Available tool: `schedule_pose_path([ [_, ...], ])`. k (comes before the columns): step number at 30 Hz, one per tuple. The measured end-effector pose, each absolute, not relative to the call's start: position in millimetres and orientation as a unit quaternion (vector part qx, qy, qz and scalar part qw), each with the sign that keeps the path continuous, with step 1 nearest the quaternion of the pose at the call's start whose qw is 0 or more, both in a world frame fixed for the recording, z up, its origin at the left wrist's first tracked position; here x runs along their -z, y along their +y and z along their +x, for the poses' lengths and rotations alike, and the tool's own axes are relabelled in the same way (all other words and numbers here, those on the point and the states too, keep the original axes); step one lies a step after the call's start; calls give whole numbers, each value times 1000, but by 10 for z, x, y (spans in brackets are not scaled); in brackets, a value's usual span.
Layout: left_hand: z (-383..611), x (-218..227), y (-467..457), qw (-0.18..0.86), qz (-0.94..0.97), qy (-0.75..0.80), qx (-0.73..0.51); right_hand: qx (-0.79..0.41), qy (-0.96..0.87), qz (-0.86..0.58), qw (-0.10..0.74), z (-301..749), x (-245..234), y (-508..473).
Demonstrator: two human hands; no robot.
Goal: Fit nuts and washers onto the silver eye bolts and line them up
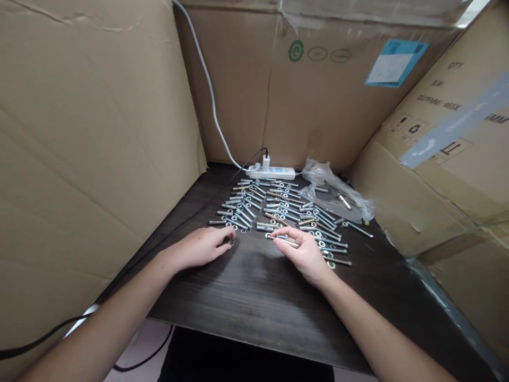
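Several metal bolts (274, 207) with washers and sleeves lie in rows on a dark wooden table (246, 297). My left hand (202, 246) rests flat on the table, fingers stretched toward a small washer (230, 243) at its fingertips. My right hand (304, 252) pinches one long bolt (283, 240) lying near the front of the rows. Loose washers (330, 263) lie just right of that hand.
A white power strip (272, 171) with a plugged-in adapter and cable sits at the back. A crumpled clear plastic bag (338, 193) with a few bolts lies at the back right. Large cardboard boxes (79, 132) wall in the table on the left, back and right.
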State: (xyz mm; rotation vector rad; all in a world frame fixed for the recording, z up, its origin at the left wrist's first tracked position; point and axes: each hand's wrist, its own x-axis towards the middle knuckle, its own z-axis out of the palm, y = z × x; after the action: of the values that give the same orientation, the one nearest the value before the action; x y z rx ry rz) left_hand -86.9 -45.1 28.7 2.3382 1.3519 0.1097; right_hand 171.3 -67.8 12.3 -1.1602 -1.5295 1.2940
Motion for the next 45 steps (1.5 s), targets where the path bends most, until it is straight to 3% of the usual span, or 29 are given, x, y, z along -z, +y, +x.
schedule_pose_path([
  [13, -705, -204, -451, 78, 859, 506, -5, -492, -629, -449, 402, 1692, -146, -688],
  [26, -699, -168, -481, 26, 859, 511, -7, -491, -626, -450, 405, 1698, -132, -665],
  [29, -622, -234, -469, 71, 849, 521, -58, -496, -624, -447, 407, 1696, -134, -666],
  [34, -243, -403, -379, 208, 810, 488, -252, -498, -603, -438, 444, 1687, -104, -653],
  [39, 149, -361, -283, 387, 748, 394, -368, -463, -569, -453, 507, 1719, -42, -589],
  [45, 156, -202, -281, 389, 731, 383, -410, -468, -565, -450, 510, 1747, -53, -563],
])
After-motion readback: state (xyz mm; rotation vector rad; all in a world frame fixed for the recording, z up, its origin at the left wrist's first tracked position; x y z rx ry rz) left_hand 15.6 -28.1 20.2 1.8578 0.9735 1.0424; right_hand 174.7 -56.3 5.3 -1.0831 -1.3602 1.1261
